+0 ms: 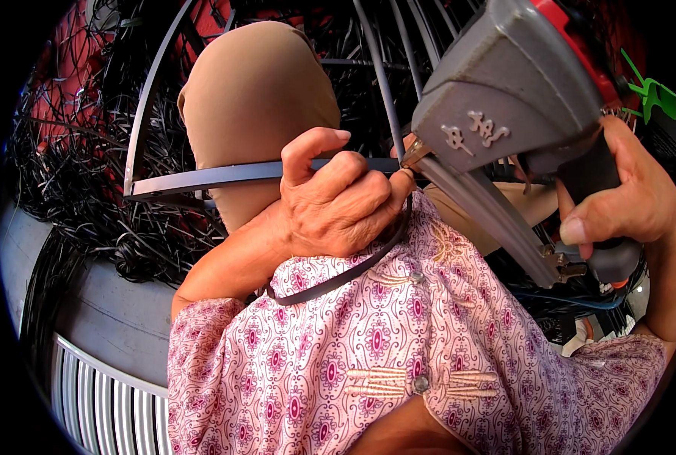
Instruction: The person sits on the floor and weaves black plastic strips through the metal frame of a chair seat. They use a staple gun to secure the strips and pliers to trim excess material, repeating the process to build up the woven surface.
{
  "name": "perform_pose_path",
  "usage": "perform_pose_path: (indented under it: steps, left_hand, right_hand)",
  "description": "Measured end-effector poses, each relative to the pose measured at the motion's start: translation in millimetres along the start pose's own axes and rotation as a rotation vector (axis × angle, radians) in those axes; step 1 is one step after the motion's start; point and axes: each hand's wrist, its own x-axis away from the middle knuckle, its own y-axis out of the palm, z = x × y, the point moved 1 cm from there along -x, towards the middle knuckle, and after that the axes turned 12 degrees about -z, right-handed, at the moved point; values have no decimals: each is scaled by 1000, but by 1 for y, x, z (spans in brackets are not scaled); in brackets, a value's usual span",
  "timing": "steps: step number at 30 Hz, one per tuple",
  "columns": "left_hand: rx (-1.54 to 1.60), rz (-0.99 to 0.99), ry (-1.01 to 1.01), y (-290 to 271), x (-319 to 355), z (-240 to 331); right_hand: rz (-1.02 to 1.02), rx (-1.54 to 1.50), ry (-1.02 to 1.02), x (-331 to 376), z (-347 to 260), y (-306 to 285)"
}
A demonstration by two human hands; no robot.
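My right hand (pixel 630 186) is wrapped round the black handle of a large grey and red staple gun (pixel 516 87). Its narrow nose touches or nearly touches a joint of a dark metal frame (pixel 201 180) in front of me. Close beside that nose, my left hand (pixel 341 205) is closed, thumb and finger pinching a flat dark plastic strip (pixel 338 284) against the frame bar. From the pinch the strip's free part loops down over my patterned shirt. The exact contact point at the nose is partly hidden by my fingertips.
My knee (pixel 258 91) in tan trousers props the curved frame bar. Tangled black strips (pixel 87 182) lie over red material at the left and behind. A grey surface (pixel 118 303) and white slats (pixel 110 398) are at lower left. A green plastic piece (pixel 656 98) is far right.
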Motion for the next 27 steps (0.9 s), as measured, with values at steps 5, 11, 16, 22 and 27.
perform_pose_path:
  steps: [5, 11, 16, 22, 27]
  left_hand:
    - [27, 39, 1, 1, 0, -3]
    - [51, 35, 21, 1, -1, -6]
    - [86, -5, 19, -1, -3, -9]
    - [118, -228, -20, -5, -16, -2]
    - [139, -272, -75, -12, -22, -2]
  right_hand:
    - [108, 61, 79, 2, -5, 6]
    - [80, 9, -14, 3, 0, 5]
    - [257, -3, -276, 32, 50, 2]
    - [507, -358, -895, 92, 170, -33]
    - [721, -569, -1131, 82, 287, -65]
